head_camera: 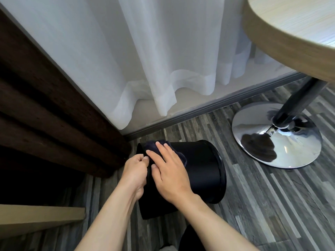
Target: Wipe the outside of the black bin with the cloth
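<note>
The black bin [199,165] lies tipped on its side on the floor, its flared rim pointing right. A dark cloth [154,148] is draped over the upper left part of its wall. My right hand [168,169] presses flat on the cloth, fingers spread. My left hand [135,171] grips the bin's left end, thumb and fingers curled around its edge beside the cloth. The bin's lower left side is hidden behind both hands and forearms.
A dark wooden slatted panel [45,109] stands close on the left. White sheer curtains [145,69] hang behind the bin. A round table [282,33] on a black post with a chrome base [275,142] stands at right. Striped grey floor [262,205] spreads around.
</note>
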